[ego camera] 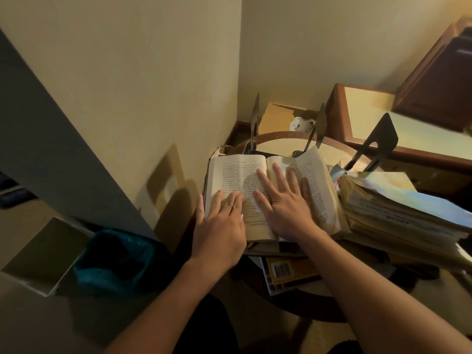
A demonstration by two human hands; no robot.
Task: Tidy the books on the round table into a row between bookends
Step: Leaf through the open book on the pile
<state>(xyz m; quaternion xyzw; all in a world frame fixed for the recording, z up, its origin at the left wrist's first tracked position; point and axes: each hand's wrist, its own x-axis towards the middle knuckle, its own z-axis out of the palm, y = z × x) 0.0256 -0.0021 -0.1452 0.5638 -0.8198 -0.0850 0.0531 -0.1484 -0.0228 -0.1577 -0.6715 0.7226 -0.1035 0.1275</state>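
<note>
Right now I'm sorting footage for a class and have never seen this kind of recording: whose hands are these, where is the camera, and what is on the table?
There is no machine here. A person wears a wide-angle camera on the head, so you look down along their bare arms. The left hand and the right hand lie flat, fingers spread, on an open book; neither hand grips anything. The book rests on a round table. To its right sits a slumped stack of books. Behind stand dark metal bookends, with no books between them. A book with a barcode lies at the near edge.
</note>
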